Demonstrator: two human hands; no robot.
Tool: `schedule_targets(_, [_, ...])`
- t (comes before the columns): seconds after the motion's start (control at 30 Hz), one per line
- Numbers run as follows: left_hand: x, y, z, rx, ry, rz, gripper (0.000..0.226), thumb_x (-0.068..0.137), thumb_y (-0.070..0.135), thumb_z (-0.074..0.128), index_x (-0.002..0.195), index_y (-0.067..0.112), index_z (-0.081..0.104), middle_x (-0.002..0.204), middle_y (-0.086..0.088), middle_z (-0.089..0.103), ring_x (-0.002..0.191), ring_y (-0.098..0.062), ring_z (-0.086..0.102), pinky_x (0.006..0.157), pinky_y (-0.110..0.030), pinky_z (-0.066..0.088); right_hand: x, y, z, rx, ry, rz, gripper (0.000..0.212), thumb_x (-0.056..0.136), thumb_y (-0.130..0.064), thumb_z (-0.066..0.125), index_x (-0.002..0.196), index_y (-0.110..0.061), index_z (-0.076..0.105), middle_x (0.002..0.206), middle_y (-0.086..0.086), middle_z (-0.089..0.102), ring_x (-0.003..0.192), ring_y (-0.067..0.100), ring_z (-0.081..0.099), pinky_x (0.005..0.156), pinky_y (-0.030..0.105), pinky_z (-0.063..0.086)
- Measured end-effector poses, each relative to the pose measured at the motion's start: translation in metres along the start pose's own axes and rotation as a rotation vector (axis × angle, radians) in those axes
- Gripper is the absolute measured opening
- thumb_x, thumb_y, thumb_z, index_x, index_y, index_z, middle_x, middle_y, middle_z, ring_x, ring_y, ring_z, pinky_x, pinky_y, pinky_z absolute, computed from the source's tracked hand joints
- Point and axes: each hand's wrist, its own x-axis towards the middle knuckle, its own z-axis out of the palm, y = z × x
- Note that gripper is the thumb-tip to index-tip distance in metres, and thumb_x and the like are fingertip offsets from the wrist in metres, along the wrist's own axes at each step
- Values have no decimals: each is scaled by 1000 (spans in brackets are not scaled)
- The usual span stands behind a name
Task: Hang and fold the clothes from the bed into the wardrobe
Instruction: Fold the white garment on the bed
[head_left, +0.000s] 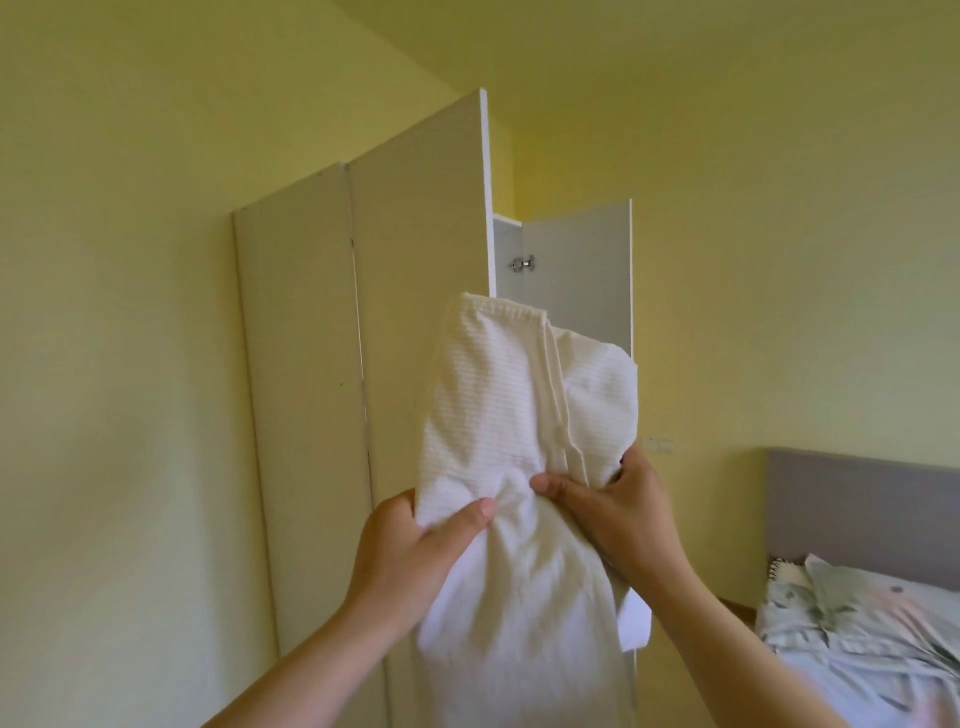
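White garment (498, 395) is being gripped by left hand (410, 551) and right hand (618, 499), fingers pinching it raised toward the open wardrobe (426, 270), seemingly for shelving.

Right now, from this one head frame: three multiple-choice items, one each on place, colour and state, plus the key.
1. Where is the bed with the grey padded headboard? A) far left B) lower right C) top centre
2. What colour is the ribbed fabric garment that the left hand and right hand grip? A) white B) navy C) red
3. The tall white wardrobe has its rightmost door: A) shut B) open C) missing

Key: 1 B, the headboard sits at the right edge; 2 A, the cloth is white throughout; 3 B, the door's inner face and metal hinge show.
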Motion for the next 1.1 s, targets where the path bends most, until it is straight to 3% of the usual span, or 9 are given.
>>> schedule_targets(0.3, [99, -72, 32, -97, -123, 23, 19, 69, 50, 75, 81, 35, 75, 76, 16, 74, 72, 1, 70, 57, -9, 46, 73, 49, 29, -121, 97, 31, 71, 44, -52, 93, 102, -35, 55, 92, -16, 71, 81, 1, 68, 68, 25, 55])
schedule_targets(0.57, [190, -122, 63, -201, -299, 100, 26, 69, 50, 73, 82, 26, 76, 78, 15, 74, 74, 0, 70, 63, -14, 52, 127, 74, 45, -277, 304, 29, 62, 46, -52, 90, 92, -42, 51, 90, -20, 66, 81, -3, 62, 62, 19, 46])
schedule_targets(0.77, [233, -140, 94, -303, -427, 122, 11, 78, 35, 77, 76, 24, 76, 73, 15, 74, 68, 2, 69, 56, -7, 46, 152, 87, 43, -395, 446, 43, 59, 49, -46, 91, 92, -39, 51, 89, -18, 64, 81, -1, 60, 61, 18, 44])
schedule_targets(0.9, [249, -150, 130, -412, -528, 29, 28, 72, 49, 79, 79, 22, 75, 74, 9, 75, 69, -5, 71, 61, -18, 53, 165, 96, 28, -499, 507, 84, 65, 47, -50, 90, 98, -36, 52, 91, -18, 64, 82, 1, 60, 62, 22, 44])
schedule_targets(1.0, [260, -150, 161, -416, -554, 56, 33, 66, 58, 78, 75, 26, 74, 72, 11, 74, 65, -2, 69, 53, -11, 47, 176, 105, 8, -540, 569, 96, 63, 45, -53, 89, 91, -41, 49, 88, -21, 62, 79, -3, 57, 59, 19, 41])
schedule_targets(1.1, [270, -152, 196, -406, -550, 69, 22, 63, 60, 70, 74, 40, 71, 68, 15, 72, 62, 1, 66, 50, -8, 43, 190, 118, -13, -577, 601, 94, 63, 43, -55, 89, 87, -41, 47, 86, -22, 60, 76, -5, 55, 57, 17, 39])
